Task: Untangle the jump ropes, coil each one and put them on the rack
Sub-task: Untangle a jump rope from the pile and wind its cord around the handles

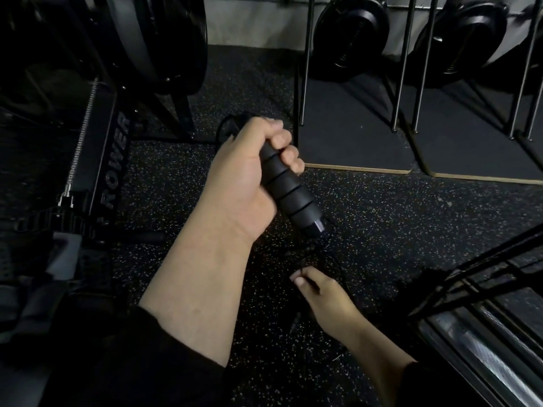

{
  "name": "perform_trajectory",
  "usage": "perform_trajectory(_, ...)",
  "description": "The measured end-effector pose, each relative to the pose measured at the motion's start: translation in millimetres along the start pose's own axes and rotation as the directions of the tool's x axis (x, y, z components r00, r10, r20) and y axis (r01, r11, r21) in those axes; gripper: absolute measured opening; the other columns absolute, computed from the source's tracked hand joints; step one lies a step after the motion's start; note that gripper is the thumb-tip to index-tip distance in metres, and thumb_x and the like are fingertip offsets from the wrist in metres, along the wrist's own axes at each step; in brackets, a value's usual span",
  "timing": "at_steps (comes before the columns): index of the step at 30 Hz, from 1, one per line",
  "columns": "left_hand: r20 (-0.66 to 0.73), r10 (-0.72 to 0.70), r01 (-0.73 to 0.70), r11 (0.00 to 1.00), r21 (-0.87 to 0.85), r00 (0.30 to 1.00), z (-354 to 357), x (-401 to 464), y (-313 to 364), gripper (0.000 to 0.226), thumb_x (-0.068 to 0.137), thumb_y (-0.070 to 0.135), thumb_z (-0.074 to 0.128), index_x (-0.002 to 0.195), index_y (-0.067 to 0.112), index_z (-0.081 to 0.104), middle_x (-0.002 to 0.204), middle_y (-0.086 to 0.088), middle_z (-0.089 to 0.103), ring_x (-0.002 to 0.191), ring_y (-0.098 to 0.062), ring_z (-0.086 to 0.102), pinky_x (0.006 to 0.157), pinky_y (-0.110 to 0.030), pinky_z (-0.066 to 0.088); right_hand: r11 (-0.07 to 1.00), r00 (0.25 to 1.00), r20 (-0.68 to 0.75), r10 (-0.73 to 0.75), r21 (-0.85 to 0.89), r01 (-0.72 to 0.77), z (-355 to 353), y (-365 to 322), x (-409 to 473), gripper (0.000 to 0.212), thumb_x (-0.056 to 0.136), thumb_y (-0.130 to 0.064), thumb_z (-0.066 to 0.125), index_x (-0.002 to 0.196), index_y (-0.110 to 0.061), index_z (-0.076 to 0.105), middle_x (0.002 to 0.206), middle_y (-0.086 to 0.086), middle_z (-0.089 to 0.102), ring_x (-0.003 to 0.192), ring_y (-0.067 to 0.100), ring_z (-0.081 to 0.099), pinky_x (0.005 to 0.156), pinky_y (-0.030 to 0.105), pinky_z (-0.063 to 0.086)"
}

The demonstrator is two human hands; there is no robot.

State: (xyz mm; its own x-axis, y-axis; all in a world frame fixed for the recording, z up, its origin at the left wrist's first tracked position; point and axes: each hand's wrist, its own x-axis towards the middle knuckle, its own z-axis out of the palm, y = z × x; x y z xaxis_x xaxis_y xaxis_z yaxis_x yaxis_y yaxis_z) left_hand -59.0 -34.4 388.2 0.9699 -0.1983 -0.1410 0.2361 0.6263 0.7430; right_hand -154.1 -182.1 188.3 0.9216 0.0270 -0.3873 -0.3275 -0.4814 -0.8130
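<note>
While my left hand [246, 171] grips the ribbed black foam handle [289, 190] (long axis slanting down-right), my right hand [320, 298] below pinches its thin black cord [338, 261] above the floor.

We lose the thin black cord [338, 268] against the dark speckled floor [382, 215], so we cannot trace its loops or tell one rope from another. The upper end of the ribbed handle [291, 189] is hidden inside the left hand [249, 171]. The right hand [320, 298] covers the cord where it pinches it. The rowing machine [111, 160] and the metal frame [484, 289] are cut off by the edges.
</note>
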Motion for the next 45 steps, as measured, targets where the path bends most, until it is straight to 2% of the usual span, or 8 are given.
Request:
perform_trajectory(6, -0.223, -0.128, 0.213, 0.885, 0.415, 0.966, -25, 1, -22, 0.010, 0.093, 0.018, 0.070, 0.102, 0.014, 0.074, 0.117, -0.014, 0.075, 0.116, -0.027, 0.069, 0.101, -0.053, 0.054, 0.921, 0.956, -0.283, 0.072, 0.387, 0.045, -33, -30, -7, 0.030, 0.111, -0.031, 0.039, 0.101, -0.014, 0.062, 0.081, 0.011, 0.064, 0.064, 0.022, 0.061, 0.058, 0.036, 0.052)
perform_trajectory(9, -0.269, -0.304, 0.394, 0.823, 0.410, 0.914, -29, -11, -42, 0.015, 0.090, 0.025, 0.075, 0.099, 0.013, 0.073, 0.110, -0.014, 0.076, 0.106, -0.029, 0.071, 0.095, -0.058, 0.056, 0.849, 0.934, -0.326, 0.148, 0.526, 0.049, -57, -71, -10, 0.042, 0.110, -0.041, 0.041, 0.100, -0.009, 0.065, 0.075, 0.011, 0.065, 0.058, 0.022, 0.060, 0.052, 0.032, 0.050)
perform_trajectory(14, -0.268, -0.412, 0.491, 0.743, 0.454, 0.871, -30, -30, -75, 0.028, 0.089, 0.029, 0.074, 0.107, 0.007, 0.072, 0.107, -0.017, 0.077, 0.101, -0.034, 0.073, 0.094, -0.053, 0.058, 0.656, 0.971, -0.191, 0.144, 0.753, 0.051, -63, -110, -23, 0.030, 0.105, -0.018, 0.047, 0.124, -0.011, 0.069, 0.111, 0.015, 0.077, 0.095, 0.024, 0.074, 0.080, 0.039, 0.063)
perform_trajectory(19, -0.146, -0.507, 0.526, 0.796, 0.300, 0.850, -34, -40, -62, 0.030, 0.095, 0.030, 0.071, 0.116, 0.009, 0.074, 0.107, -0.014, 0.078, 0.100, -0.029, 0.075, 0.095, -0.048, 0.058, 0.829, 0.991, -0.133, -0.009, 0.553, 0.081, -57, -112, -33, 0.045, 0.107, -0.030, 0.054, 0.151, -0.032, 0.048, 0.128, -0.017, 0.071, 0.117, 0.005, 0.068, 0.109, 0.037, 0.050)
perform_trajectory(25, -0.116, -0.482, 0.494, 0.815, 0.303, 0.868, -39, -52, -59, 0.033, 0.091, 0.030, 0.076, 0.115, 0.008, 0.075, 0.110, -0.015, 0.077, 0.101, -0.028, 0.075, 0.083, -0.039, 0.062, 0.952, 0.989, -0.117, -0.092, 0.281, 0.122, -51, -118, -53, 0.054, 0.109, -0.037, 0.043, 0.160, -0.041, 0.027, 0.155, -0.028, 0.040, 0.137, -0.010, 0.040, 0.108, 0.007, 0.035)
perform_trajectory(29, -0.277, -0.415, 0.480, 0.845, 0.236, 0.867, -40, -48, -55, 0.032, 0.087, 0.032, 0.080, 0.106, 0.007, 0.077, 0.101, -0.015, 0.078, 0.091, -0.031, 0.076, 0.086, -0.047, 0.062, 0.903, 0.999, -0.023, 0.025, 0.429, -0.013, -32, -111, -75, 0.056, 0.096, -0.063, 0.051, 0.149, -0.047, 0.044, 0.134, -0.011, 0.068, 0.118, 0.007, 0.066, 0.104, 0.034, 0.051)
perform_trajectory(34, -0.327, -0.368, 0.442, 0.878, 0.186, 0.870, -41, -40, -54, 0.040, 0.090, 0.038, 0.077, 0.111, 0.005, 0.074, 0.099, -0.012, 0.079, 0.090, -0.026, 0.078, 0.088, -0.049, 0.062, 0.919, 0.997, -0.065, 0.050, 0.394, -0.021, -20, -110, -84, 0.024, 0.103, -0.042, 0.052, 0.116, -0.029, 0.067, 0.089, 0.006, 0.079, 0.077, 0.026, 0.078, 0.079, 0.044, 0.063)
perform_trajectory(45, -0.325, -0.324, 0.390, 0.907, 0.160, 0.888, -37, -31, -67, 0.036, 0.092, 0.025, 0.075, 0.116, -0.001, 0.071, 0.106, -0.015, 0.078, 0.091, -0.024, 0.077, 0.078, -0.039, 0.064, 0.732, 0.951, 0.304, 0.053, 0.636, -0.244, -49, -102, -63, 0.043, 0.088, -0.030, 0.080, 0.123, -0.008, 0.066, 0.108, 0.025, 0.074, 0.098, 0.045, 0.073, 0.093, 0.056, 0.059)
